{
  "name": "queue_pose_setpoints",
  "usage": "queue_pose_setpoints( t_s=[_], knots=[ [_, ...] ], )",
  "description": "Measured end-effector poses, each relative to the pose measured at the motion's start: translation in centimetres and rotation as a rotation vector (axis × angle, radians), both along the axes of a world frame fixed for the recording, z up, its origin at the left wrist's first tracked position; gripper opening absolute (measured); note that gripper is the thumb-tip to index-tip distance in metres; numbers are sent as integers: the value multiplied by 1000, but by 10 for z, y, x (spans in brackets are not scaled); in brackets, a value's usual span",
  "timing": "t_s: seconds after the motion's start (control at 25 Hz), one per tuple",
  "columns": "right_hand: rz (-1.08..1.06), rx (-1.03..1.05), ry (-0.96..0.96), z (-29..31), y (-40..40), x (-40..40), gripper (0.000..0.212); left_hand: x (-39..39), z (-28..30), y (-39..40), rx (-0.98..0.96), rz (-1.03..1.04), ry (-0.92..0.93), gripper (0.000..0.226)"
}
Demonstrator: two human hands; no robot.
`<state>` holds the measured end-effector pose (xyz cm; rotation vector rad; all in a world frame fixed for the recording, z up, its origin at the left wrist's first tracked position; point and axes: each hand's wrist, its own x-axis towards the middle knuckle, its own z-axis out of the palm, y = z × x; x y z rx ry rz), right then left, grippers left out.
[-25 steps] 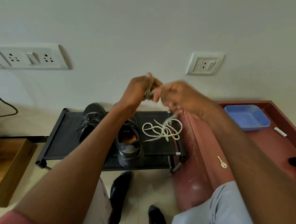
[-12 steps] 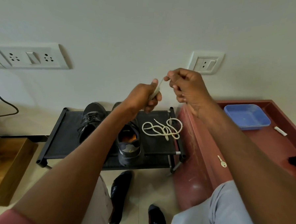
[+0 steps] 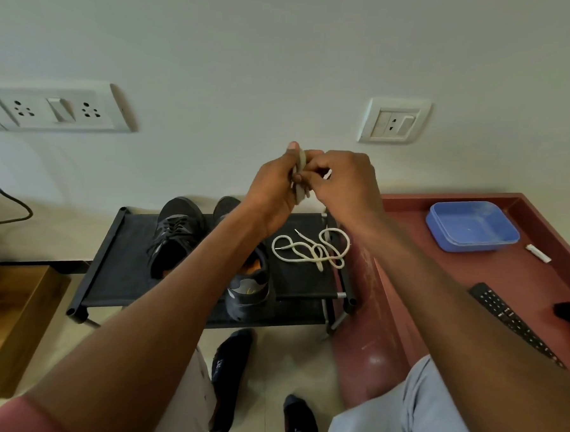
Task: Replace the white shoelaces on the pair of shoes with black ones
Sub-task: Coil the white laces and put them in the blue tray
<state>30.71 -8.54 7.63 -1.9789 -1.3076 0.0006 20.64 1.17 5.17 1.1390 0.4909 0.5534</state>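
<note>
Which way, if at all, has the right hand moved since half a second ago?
Yes. The right hand moved down and leftward, away from the wall socket, meeting the left hand.

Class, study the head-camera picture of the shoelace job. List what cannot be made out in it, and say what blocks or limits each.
- Right shoe: the left forearm crosses it, hiding its eyelets, so whether it is laced cannot be told.
- White lace held in the left hand and right hand: the fingers cover most of it.
- Black object on the red table: cut off by the right edge.
- Small white item: too small to identify.
</note>
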Motion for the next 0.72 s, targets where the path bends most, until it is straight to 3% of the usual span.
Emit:
queue_pose_setpoints(
  t_s=[0.28,0.44,0.56,0.64,0.72],
  knots=[
    [-333,245,167,-16,4,-6,10,23,6,-30,-519,9,-275,46],
    [-402,258,194,-14,-17,4,10,46,10,-52,-563,-15,-259,39],
    [-461,302,249,-22,-48,25,11,63,5,-69,-467,-119,-145,38],
    [-513,305,312,-30,-71,46,8,75,-4,-81,-155,-139,33,34],
    [-540,280,336,-40,-89,64,8,87,-11,-95,245,-7,241,30]
  ],
)
